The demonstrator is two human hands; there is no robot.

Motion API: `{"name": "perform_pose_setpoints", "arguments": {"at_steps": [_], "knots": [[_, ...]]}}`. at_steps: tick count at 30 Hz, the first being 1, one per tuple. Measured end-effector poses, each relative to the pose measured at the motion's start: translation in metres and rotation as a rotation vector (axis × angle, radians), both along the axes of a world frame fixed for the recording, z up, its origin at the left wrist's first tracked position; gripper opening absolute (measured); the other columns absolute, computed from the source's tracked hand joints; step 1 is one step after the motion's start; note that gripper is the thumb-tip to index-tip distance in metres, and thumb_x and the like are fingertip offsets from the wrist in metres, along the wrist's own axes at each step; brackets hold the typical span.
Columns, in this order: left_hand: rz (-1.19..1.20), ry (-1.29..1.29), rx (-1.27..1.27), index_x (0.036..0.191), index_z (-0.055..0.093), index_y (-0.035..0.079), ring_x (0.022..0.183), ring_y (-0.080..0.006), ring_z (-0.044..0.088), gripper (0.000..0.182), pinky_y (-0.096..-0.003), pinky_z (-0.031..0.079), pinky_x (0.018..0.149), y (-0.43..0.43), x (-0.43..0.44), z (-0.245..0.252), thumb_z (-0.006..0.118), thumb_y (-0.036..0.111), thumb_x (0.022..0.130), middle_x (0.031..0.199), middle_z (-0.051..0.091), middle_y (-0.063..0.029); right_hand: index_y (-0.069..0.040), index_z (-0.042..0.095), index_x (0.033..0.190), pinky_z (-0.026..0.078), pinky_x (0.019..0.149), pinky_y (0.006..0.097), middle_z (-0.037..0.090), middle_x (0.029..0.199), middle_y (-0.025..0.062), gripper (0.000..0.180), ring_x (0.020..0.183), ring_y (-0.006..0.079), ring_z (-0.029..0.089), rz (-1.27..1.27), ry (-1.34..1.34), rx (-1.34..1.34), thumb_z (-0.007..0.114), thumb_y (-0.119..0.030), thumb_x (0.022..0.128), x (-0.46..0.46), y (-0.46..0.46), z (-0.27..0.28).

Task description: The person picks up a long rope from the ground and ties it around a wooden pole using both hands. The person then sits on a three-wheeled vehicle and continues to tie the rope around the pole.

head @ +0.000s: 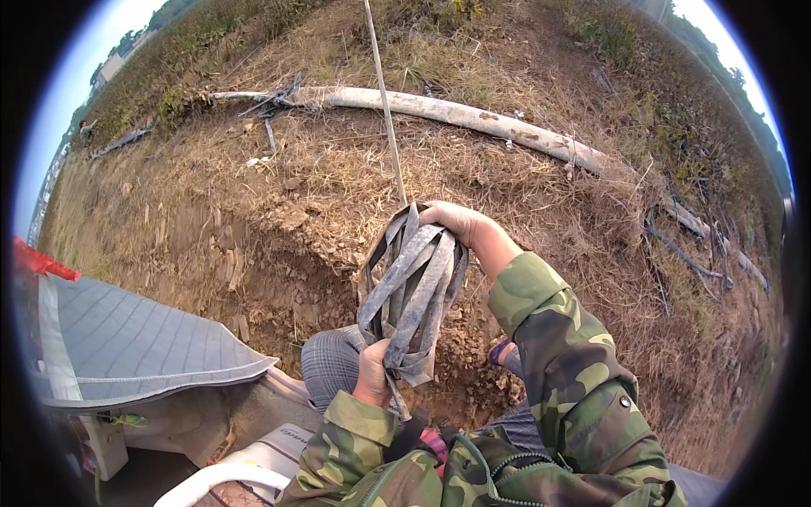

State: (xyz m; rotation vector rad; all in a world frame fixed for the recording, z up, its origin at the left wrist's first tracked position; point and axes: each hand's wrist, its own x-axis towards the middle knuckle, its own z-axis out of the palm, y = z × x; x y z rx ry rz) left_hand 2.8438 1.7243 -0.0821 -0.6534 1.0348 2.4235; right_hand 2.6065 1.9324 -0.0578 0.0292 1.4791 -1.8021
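Observation:
A looped bundle of flat, dirty grey strip (412,285), like drip tape or webbing, hangs between my two hands. My right hand (453,222) grips the loops at the top. Lower down, my left hand (375,374) is closed around the gathered bottom end, and a short tail hangs below it. A long, thin, pale line (384,101) runs from the top of the bundle up the slope. Whether it is more of the strip or a separate pole, I cannot tell.
Close on the left stands a scooter-like vehicle with a grey quilted apron (158,336) and white rail (222,478). A long pale pipe or hose (456,114) lies across the dry grass slope. Crumbled soil (469,355) lies by my legs. Dark strips (684,253) lie at right.

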Motion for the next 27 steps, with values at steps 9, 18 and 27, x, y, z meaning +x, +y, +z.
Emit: {"name": "perform_pose_setpoints", "arguments": {"at_steps": [9, 18, 27], "knots": [[-0.139, 0.431, -0.439, 0.139, 0.058, -0.002, 0.108, -0.0186, 0.068, 0.066, -0.0332, 0.052, 0.101, 0.009, -0.057, -0.018, 0.08, -0.004, 0.077, 0.122, 0.071, -0.0083, -0.003, 0.065, 0.125, 0.06, 0.083, 0.0321, 0.071, 0.108, 0.0045, 0.036, 0.093, 0.0132, 0.068, -0.379, 0.342, 0.081, 0.071, -0.005, 0.09, 0.058, 0.071, 0.02], [-0.448, 1.314, -1.513, 0.163, 0.018, 0.0, 0.156, -0.0472, 0.019, 0.146, -0.0598, 0.015, 0.126, 0.042, -0.039, 0.066, 0.098, 0.05, 0.052, 0.166, 0.022, -0.0284, -0.003, 0.058, 0.119, 0.052, 0.077, 0.0249, 0.066, 0.099, -0.0005, 0.03, 0.089, 0.0075, 0.061, -0.803, 0.489, 0.068, 0.065, 0.004, 0.091, 0.162, 0.102, 0.006], [-0.261, 1.73, -1.342, 0.157, 0.025, -0.007, 0.134, -0.0479, 0.045, 0.122, -0.0548, 0.038, 0.112, 0.113, -0.086, 0.027, 0.091, 0.032, 0.062, 0.158, 0.035, -0.0315, -0.001, 0.061, 0.124, 0.058, 0.09, 0.0323, 0.071, 0.111, 0.0059, 0.039, 0.1, 0.0151, 0.069, -0.863, 0.285, -0.465, 0.072, 0.0, 0.087, 0.216, 0.093, 0.046]]}}
